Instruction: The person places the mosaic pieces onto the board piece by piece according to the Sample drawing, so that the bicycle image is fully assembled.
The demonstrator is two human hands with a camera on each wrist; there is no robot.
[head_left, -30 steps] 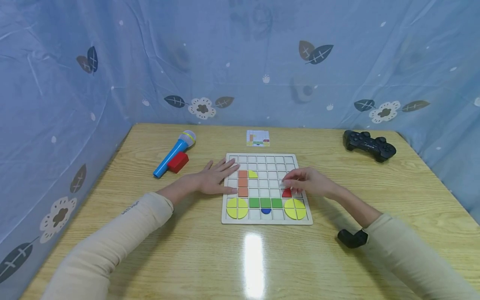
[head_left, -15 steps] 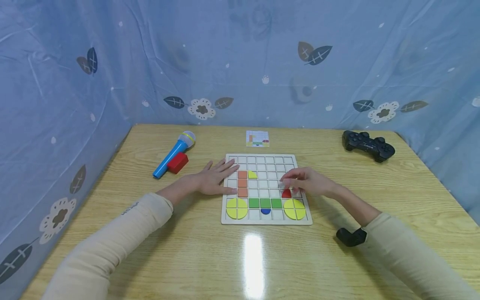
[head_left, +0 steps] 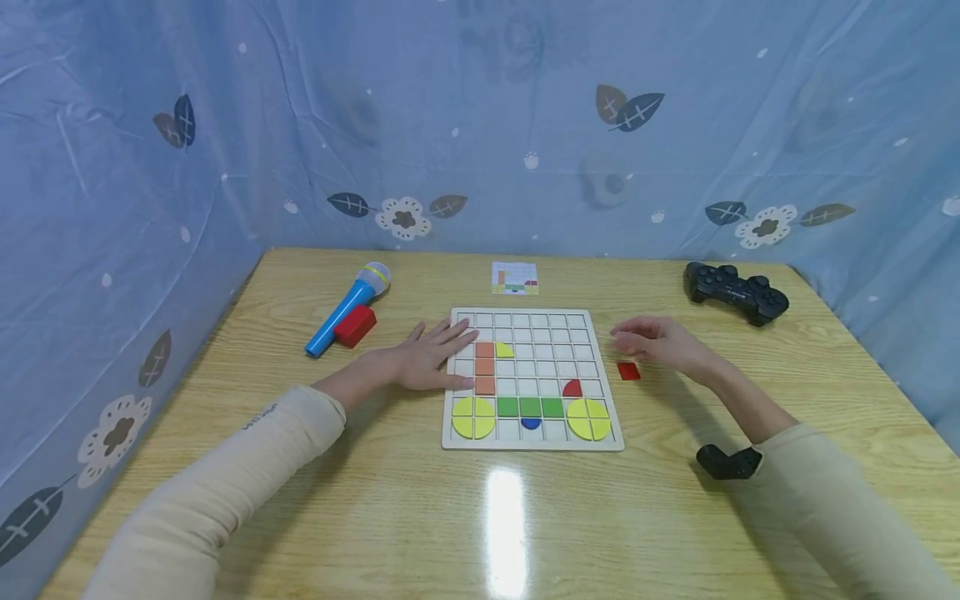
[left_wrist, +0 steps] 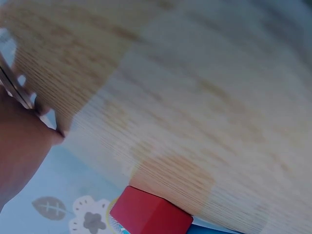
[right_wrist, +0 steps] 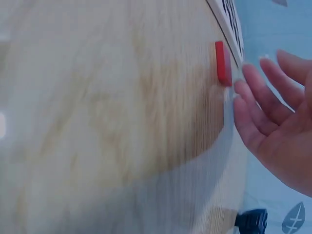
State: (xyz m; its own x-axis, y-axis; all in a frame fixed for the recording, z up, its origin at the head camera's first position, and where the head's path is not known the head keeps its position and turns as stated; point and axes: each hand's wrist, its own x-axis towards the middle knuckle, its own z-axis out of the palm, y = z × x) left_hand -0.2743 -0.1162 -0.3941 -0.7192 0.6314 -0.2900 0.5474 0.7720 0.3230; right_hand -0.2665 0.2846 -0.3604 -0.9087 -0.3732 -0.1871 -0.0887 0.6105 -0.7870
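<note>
A white gridded puzzle board lies mid-table with orange squares, green squares, yellow quarter pieces forming two circles, a blue half circle and a red quarter piece in its cells. My left hand rests spread on the board's left edge. Off the board's right side, my right hand hovers with relaxed fingers and nothing between them. Just below its fingers a red square tile lies on the table; the right wrist view shows this red tile apart from the fingertips.
A small pattern card lies behind the board. At the back left, a blue toy microphone has a red block against it. A black game controller sits at the back right.
My right hand has let go of the red quarter piece and moved right, off the board. The red square tile beside the board is now uncovered. My left hand stays put.
</note>
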